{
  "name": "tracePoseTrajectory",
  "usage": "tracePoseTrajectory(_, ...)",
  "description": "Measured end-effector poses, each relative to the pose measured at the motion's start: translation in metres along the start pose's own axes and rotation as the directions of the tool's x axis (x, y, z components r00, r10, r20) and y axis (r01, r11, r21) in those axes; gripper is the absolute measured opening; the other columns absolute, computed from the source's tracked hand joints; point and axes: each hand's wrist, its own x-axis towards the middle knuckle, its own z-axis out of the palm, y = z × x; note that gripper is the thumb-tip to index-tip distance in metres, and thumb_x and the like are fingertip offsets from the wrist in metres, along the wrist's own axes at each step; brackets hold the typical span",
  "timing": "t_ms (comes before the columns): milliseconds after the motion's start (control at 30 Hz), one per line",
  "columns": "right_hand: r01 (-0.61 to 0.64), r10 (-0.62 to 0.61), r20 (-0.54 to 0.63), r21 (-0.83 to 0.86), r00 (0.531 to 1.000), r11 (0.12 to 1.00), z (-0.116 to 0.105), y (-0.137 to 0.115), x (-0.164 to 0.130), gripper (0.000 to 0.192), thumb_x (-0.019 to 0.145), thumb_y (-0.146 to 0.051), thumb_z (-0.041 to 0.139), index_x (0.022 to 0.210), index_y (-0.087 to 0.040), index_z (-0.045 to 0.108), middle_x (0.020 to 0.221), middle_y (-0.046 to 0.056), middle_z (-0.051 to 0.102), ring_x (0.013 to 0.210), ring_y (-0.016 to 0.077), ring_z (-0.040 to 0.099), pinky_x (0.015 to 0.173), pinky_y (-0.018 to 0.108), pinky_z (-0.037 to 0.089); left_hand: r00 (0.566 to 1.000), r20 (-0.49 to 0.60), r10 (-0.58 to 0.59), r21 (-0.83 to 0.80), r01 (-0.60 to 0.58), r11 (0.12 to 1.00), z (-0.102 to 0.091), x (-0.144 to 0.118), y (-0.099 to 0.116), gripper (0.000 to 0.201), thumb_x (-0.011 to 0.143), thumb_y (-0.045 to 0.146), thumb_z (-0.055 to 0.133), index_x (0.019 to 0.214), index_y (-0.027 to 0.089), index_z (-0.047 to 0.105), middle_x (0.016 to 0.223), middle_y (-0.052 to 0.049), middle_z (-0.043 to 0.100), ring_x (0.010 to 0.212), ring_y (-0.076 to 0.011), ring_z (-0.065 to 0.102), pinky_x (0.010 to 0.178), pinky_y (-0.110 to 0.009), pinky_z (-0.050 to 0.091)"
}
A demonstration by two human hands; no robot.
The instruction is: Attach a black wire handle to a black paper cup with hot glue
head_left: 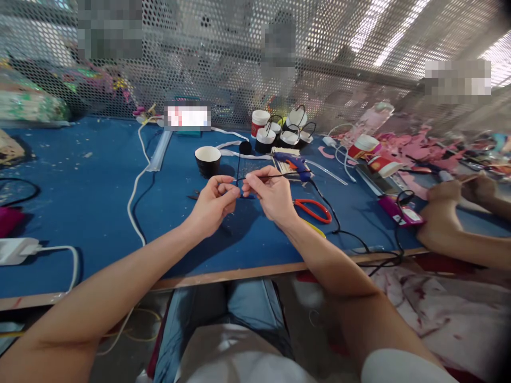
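Above the blue table, my left hand (215, 202) and my right hand (273, 194) meet with their fingertips closed in a pinch. Between them is a thin black cord (238, 166); one stretch rises from the left fingertips, and another runs rightward past my right hand. Whether these are one piece I cannot tell. A round black disc (245, 148) shows at the top of the rising stretch. Just behind my left hand stands a black paper cup (208, 166) with a white inside. Dark tool tips (194, 196) poke out beside that hand.
A blue glue gun (293, 161) and red-handled pliers (315, 209) lie right of my hands. Several cups with black loops (289, 139) stand behind. White cable (133, 199) crosses the table (96, 186) at left. Another person's hands (447, 197) are at far right, near pink scraps (423, 149).
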Motion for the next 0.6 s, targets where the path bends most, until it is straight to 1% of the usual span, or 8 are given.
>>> tracePoseTrajectory(67,-0.074,0.072,0.024,0.093,0.997,0.993,0.0,-0.002,0.0,0.022,0.07,-0.03,0.073,0.072,-0.017,0.056,0.063,-0.002,0.065,0.057,0.0093,0.061,0.054,0.023,0.052,0.999,0.019,-0.03,-0.007,0.03,1.0,-0.002,0.001,-0.001,0.032,0.066,0.02,0.071,0.089,0.018,0.049,0.06,0.006,0.051,0.042,-0.0022,0.033,0.042,-0.018,0.021)
tracePoseTrajectory(100,-0.105,0.102,0.034,0.122,0.994,0.987,0.0,-0.003,0.001,0.023,0.068,-0.03,0.074,0.071,-0.016,0.055,0.062,-0.002,0.065,0.057,0.0091,0.061,0.053,0.022,0.051,0.999,0.023,-0.039,0.016,0.039,0.999,-0.004,0.002,-0.001,0.031,0.065,0.022,0.072,0.088,0.017,0.051,0.06,0.006,0.051,0.043,-0.0023,0.033,0.042,-0.018,0.021)
tracePoseTrajectory(167,-0.145,0.139,0.049,0.149,0.989,0.978,0.0,-0.006,0.001,0.026,0.067,-0.031,0.075,0.071,-0.016,0.054,0.061,-0.002,0.064,0.056,0.0084,0.06,0.052,0.021,0.05,0.999,0.022,-0.038,0.135,0.034,0.99,-0.009,0.005,-0.002,0.026,0.067,0.028,0.072,0.082,0.015,0.056,0.059,0.005,0.05,0.045,-0.003,0.035,0.043,-0.019,0.022)
tracePoseTrajectory(233,-0.163,0.156,0.063,0.139,0.986,0.977,-0.002,-0.008,0.001,0.027,0.066,-0.033,0.075,0.071,-0.016,0.054,0.061,-0.003,0.063,0.057,0.008,0.06,0.052,0.02,0.049,1.0,0.021,0.006,0.321,-0.013,0.947,-0.014,0.009,0.0,0.024,0.069,0.034,0.07,0.074,0.014,0.059,0.058,0.003,0.049,0.048,-0.0041,0.037,0.045,-0.019,0.025)
tracePoseTrajectory(300,-0.175,0.166,0.088,0.105,0.982,0.979,-0.004,-0.008,0.002,0.028,0.067,-0.034,0.075,0.072,-0.017,0.053,0.063,-0.003,0.063,0.059,0.0081,0.061,0.053,0.02,0.049,0.997,0.034,0.071,0.489,-0.079,0.869,-0.018,0.013,0.004,0.024,0.07,0.036,0.068,0.07,0.014,0.06,0.06,0.002,0.052,0.052,-0.0055,0.039,0.048,-0.02,0.029)
tracePoseTrajectory(433,-0.179,0.176,0.154,0.001,0.972,0.984,-0.009,-0.007,0.003,0.029,0.07,-0.037,0.072,0.075,-0.017,0.052,0.062,-0.002,0.064,0.058,0.0091,0.061,0.053,0.022,0.05,0.981,0.133,0.139,0.679,-0.192,0.709,-0.025,0.017,0.016,0.02,0.073,0.034,0.063,0.073,0.014,0.061,0.066,0.0,0.059,0.059,-0.0092,0.049,0.055,-0.022,0.038)
tracePoseTrajectory(500,-0.138,0.154,0.165,-0.099,0.974,0.985,-0.011,-0.007,0.004,0.029,0.071,-0.038,0.071,0.075,-0.017,0.051,0.06,-0.002,0.063,0.055,0.0094,0.06,0.052,0.023,0.05,0.962,0.199,0.184,0.762,-0.27,0.589,-0.027,0.018,0.022,0.017,0.076,0.032,0.06,0.074,0.015,0.061,0.069,-0.002,0.062,0.062,-0.0108,0.052,0.058,-0.023,0.04)
tracePoseTrajectory(600,-0.027,0.075,0.159,-0.282,0.984,0.959,-0.012,-0.007,0.003,0.029,0.073,-0.04,0.068,0.074,-0.018,0.051,0.059,-0.002,0.062,0.054,0.0098,0.059,0.051,0.024,0.05,0.922,0.28,0.267,0.844,-0.369,0.389,-0.028,0.016,0.027,0.014,0.077,0.028,0.056,0.075,0.015,0.062,0.071,-0.002,0.063,0.063,-0.0114,0.054,0.058,-0.023,0.04)
